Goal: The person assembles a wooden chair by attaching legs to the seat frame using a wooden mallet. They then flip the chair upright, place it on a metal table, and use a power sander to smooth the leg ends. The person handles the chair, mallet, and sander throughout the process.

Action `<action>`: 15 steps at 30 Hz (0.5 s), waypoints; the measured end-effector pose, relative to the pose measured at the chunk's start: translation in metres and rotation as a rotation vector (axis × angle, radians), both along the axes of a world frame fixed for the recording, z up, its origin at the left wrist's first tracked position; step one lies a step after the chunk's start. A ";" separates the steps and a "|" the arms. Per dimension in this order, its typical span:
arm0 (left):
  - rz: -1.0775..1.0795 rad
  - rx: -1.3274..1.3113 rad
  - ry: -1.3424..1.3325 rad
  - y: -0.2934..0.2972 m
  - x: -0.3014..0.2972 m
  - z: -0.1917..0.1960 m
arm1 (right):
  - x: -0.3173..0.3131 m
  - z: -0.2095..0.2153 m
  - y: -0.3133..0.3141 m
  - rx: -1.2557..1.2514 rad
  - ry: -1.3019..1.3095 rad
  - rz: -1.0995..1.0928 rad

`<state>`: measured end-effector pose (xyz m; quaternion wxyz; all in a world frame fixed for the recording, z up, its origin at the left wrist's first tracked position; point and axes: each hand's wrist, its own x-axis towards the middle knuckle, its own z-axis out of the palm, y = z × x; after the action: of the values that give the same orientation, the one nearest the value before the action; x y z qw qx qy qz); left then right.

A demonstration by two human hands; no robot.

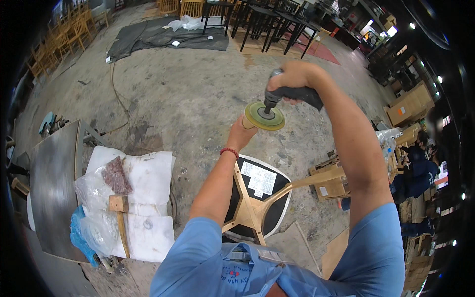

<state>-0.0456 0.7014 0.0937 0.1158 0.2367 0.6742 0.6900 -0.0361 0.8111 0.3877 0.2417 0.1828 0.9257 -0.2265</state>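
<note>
My right hand (298,74) is wrapped around a dark handheld disc sander (308,95), which points downward. Its round, yellow-green sanding disc (257,120) sits right at my left hand (239,134). My left fingers curl around the end of a wooden chair leg, partly hidden behind the disc; whether disc and wood touch, I cannot tell. Below my arms the wooden chair (246,213) stands upside down, showing the black underside of its seat with a white label (260,179). Another of its legs (316,176) slants out to the right.
At the left, a mallet (118,204), plastic bags (96,190) and a reddish-brown bundle (117,175) lie on white sheeting (153,180) beside a dark panel (55,193). Black stools (277,24) stand far off; a hose (116,94) crosses the floor. People (418,168) are at the right.
</note>
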 end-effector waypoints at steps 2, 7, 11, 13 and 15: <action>0.010 -0.024 -0.036 0.003 0.005 0.008 | 0.020 -0.012 0.022 -0.123 0.070 -0.139; -0.037 0.178 -0.030 0.001 -0.003 -0.005 | 0.068 -0.031 -0.002 -0.103 0.323 -0.099; 0.017 0.269 0.148 -0.001 -0.002 -0.016 | 0.069 -0.025 -0.035 0.097 0.318 0.103; 0.033 0.226 0.098 0.002 0.002 -0.010 | 0.057 -0.027 -0.029 0.051 0.303 0.094; 0.024 0.123 0.008 0.002 0.005 -0.006 | 0.039 -0.032 -0.011 0.050 0.352 0.071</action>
<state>-0.0405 0.7032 0.0881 0.0901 0.2378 0.6338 0.7305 0.0030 0.7997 0.3562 0.0791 0.1135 0.9649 -0.2233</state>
